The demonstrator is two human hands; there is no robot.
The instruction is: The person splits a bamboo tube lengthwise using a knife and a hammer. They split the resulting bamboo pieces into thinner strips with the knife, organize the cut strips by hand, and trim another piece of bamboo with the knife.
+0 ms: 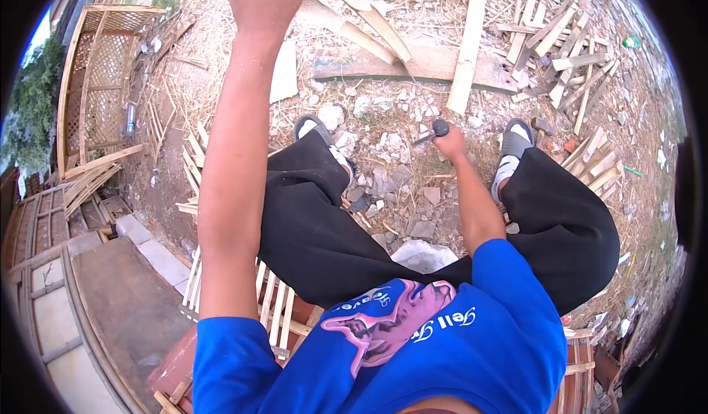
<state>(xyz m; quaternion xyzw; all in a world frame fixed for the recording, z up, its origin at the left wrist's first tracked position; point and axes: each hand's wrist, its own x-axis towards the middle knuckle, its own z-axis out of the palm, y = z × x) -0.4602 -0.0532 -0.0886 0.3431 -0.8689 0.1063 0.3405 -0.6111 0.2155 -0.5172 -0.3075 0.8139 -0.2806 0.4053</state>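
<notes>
The plank [354, 64] is dull pinkish brown, the board [467, 45] crossing it pale yellow. On the wearer's side of the plank, the tool [441, 128] is dark grey — the trousers [324, 222] plain black — and the shoes [515, 148] grey banded with white. Farther from the plank, the shirt [516, 333] is blue with a pink-and-black print [402, 319] and white lettering [466, 315]. Left of the plank, the lattice panel [102, 82] is tan, criss-cross patterned.

An outdoor work yard [627, 126] is being shown by rubble [398, 174] near the right hand [450, 145]. Scattered wood [579, 61] is being seen ahead and rightward.
</notes>
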